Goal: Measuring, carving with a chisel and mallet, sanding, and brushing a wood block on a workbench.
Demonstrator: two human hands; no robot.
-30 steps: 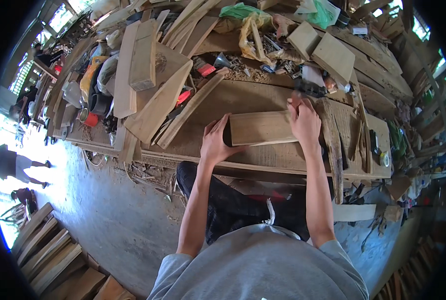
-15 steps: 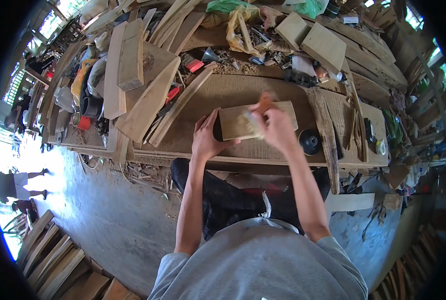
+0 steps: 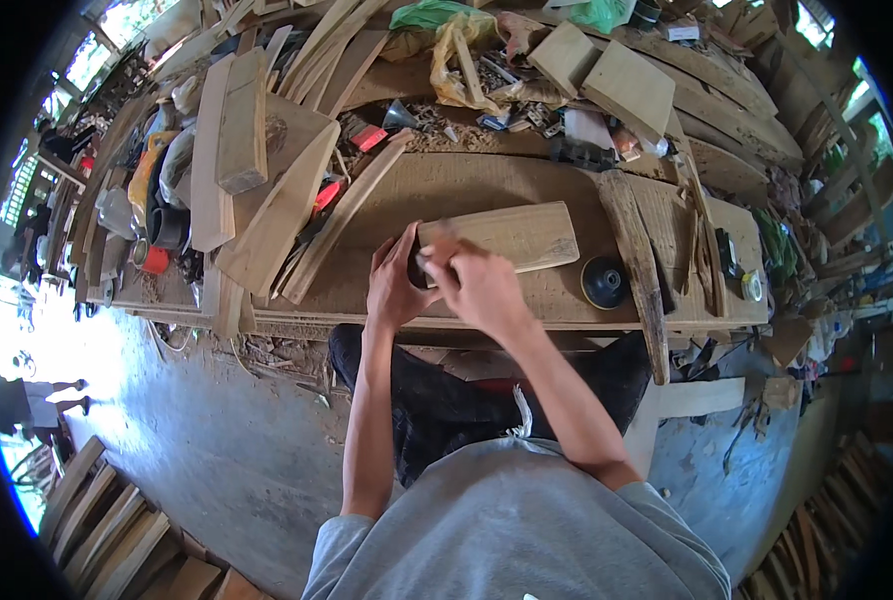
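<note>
A pale rectangular wooden board [image 3: 527, 235] lies flat on the workbench in front of me. My left hand [image 3: 395, 285] grips its left end, fingers at the far corner and thumb along the near edge. Closed around the orange-brown handle of a brush [image 3: 447, 243], my right hand [image 3: 485, 292] is over that same left end, close to the left hand. Motion smears the brush, and its bristles are mostly hidden by the right hand now. Just off the board's right end sits a black round disc [image 3: 605, 282].
A long rough wooden strip [image 3: 635, 250] crosses the bench at the right, overhanging the front edge. Boards [image 3: 242, 130] are piled at the left. Plastic bags [image 3: 462, 65], shavings and small hardware clutter the back. A tape roll [image 3: 752, 287] lies at the far right.
My right hand has moved left with the brush, from the board's middle to its left end. The left hand still holds that end. The whole view has shifted slightly.
</note>
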